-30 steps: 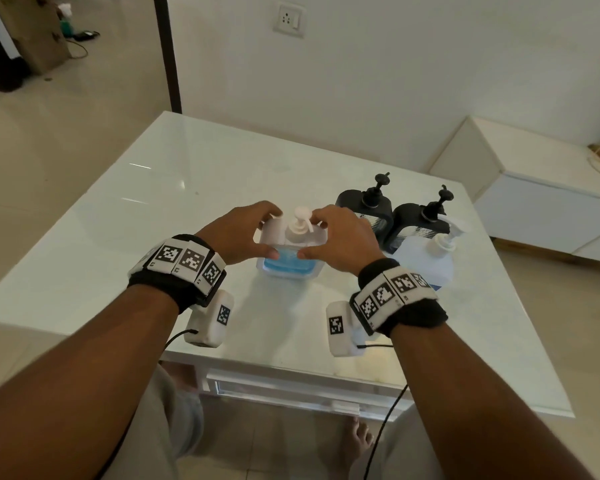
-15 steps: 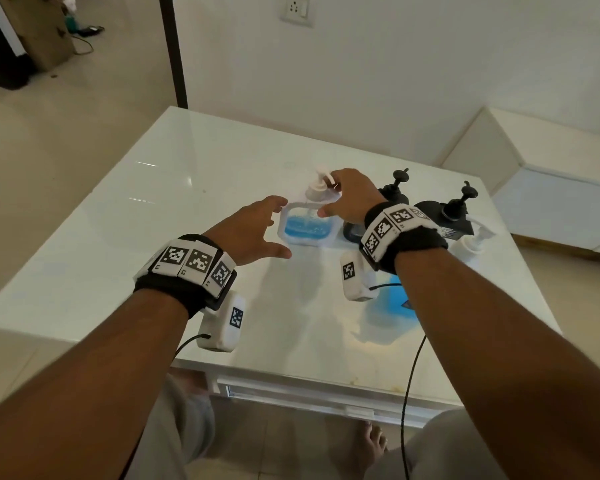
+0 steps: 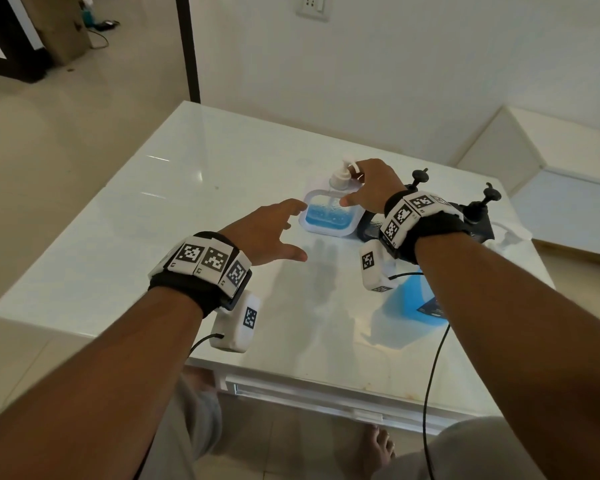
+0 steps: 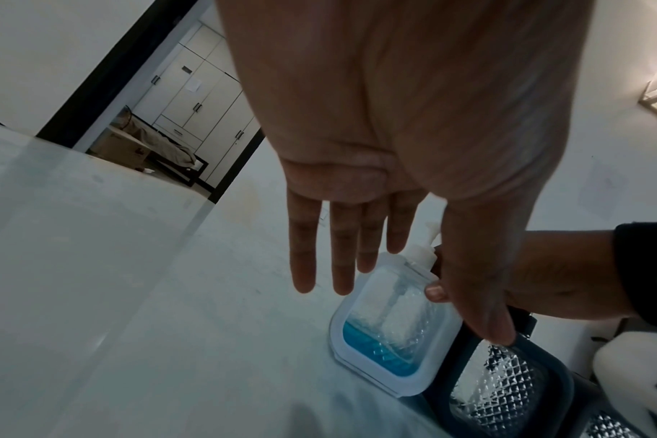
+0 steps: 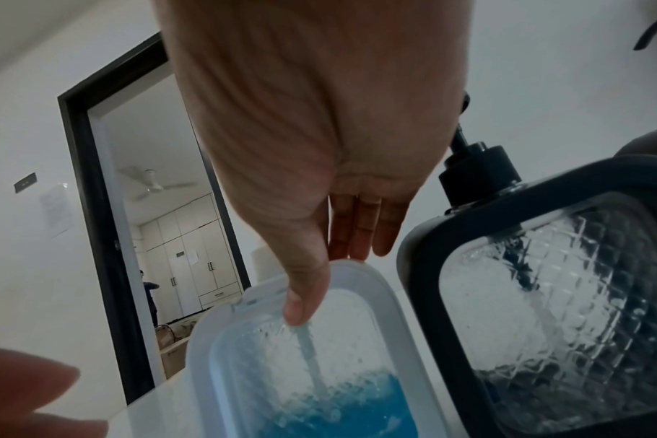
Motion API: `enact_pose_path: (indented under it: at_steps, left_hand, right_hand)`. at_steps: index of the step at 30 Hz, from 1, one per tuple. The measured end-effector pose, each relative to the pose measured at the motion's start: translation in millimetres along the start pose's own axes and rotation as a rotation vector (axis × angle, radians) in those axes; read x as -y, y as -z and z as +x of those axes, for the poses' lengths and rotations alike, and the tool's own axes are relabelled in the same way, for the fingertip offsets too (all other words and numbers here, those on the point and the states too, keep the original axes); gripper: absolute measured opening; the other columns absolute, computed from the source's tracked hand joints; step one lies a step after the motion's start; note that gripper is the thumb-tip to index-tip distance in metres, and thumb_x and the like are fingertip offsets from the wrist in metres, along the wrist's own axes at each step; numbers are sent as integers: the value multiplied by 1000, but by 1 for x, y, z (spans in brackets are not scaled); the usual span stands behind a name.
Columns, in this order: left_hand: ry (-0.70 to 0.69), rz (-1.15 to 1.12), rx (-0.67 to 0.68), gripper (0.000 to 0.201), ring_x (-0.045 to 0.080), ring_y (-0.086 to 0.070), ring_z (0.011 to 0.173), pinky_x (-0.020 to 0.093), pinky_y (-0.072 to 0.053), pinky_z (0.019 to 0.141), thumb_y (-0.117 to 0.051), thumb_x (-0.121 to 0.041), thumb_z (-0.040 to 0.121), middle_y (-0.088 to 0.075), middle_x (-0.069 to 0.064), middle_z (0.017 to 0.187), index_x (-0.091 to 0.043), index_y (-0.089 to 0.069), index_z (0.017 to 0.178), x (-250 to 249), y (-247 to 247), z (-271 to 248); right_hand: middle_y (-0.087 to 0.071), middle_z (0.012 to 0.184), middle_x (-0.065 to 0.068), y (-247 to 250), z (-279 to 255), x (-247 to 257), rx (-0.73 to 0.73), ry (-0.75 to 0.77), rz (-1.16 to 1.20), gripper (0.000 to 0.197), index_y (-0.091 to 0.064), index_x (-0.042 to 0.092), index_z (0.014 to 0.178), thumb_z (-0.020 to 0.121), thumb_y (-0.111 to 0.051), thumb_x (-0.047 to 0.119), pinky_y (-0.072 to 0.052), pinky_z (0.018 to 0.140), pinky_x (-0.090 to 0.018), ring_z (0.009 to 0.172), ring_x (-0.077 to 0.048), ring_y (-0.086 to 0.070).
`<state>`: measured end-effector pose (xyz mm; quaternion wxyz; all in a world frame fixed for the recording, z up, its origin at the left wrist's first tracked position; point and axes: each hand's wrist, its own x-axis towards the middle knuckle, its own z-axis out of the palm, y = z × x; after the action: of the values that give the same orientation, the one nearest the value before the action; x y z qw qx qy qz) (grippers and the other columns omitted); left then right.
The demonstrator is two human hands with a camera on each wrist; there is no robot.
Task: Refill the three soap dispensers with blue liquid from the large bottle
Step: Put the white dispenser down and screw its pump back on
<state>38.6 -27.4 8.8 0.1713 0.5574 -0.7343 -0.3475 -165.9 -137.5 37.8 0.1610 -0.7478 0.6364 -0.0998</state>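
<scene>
Both hands reach forward, left hand (image 3: 267, 230) spread, right hand (image 3: 373, 187) extended.

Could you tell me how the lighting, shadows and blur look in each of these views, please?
Head view: glare streaks on the table, hand shadows beside the white dispenser. Left wrist view: dim, left hand soft and close. Right wrist view: right hand blurred, black dispenser glinting.

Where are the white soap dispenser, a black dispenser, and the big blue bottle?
white soap dispenser (image 3: 329, 216): head view, blue-filled front.
black dispenser (image 5: 544, 296): right wrist view, clear patterned front.
big blue bottle (image 3: 407, 301): head view, blue side below the right wrist.
</scene>
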Motion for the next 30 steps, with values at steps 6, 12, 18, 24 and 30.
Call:
enact_pose_path:
  at_steps: [6, 12, 18, 24, 30]
  left_hand:
    - [-1, 6, 15, 79, 12, -51, 117, 30, -44, 96, -77, -34, 78, -41, -6, 144, -23, -33, 142, -1, 0, 0]
    - [2, 20, 19, 80, 13, -52, 115, 29, -44, 95, -77, -35, 78, -43, -5, 142, -23, -32, 143, -2, -1, 0]
    - [2, 27, 22, 79, 13, -54, 113, 29, -45, 94, -77, -36, 78, -44, -5, 141, -24, -33, 142, -1, 0, 0]
    - [10, 29, 26, 79, 12, -55, 111, 27, -45, 91, -75, -39, 78, -45, -6, 140, -25, -32, 143, 0, 2, -1]
    - [-16, 44, 30, 77, 12, -56, 110, 26, -45, 89, -74, -41, 79, -47, -3, 137, -22, -34, 142, -5, 0, 1]
  right_hand:
    - [-63, 119, -10, -1, 4, -5, -7, 4, 20, 58, -62, 6, 120, 70, -87, 23, -39, 84, -27, 93, -19, -52]
    - [-63, 119, -10, -3, 4, -6, -23, 14, 37, 59, -63, 6, 120, 71, -86, 26, -39, 85, -27, 100, -23, -56]
    - [-61, 123, -9, 3, -4, -1, -27, 16, 24, 65, -61, 7, 124, 69, -88, 28, -40, 87, -27, 107, -24, -57]
    - [-70, 106, -1, 32, -42, -2, -253, -62, 190, 27, -72, 15, 105, 79, -78, 10, -52, 88, -27, 91, -14, -65]
    - [-65, 102, -5, 42, -68, -22, -443, -273, 299, 25, -63, 19, 92, 77, -65, 0, -56, 85, -43, 93, -27, -65]
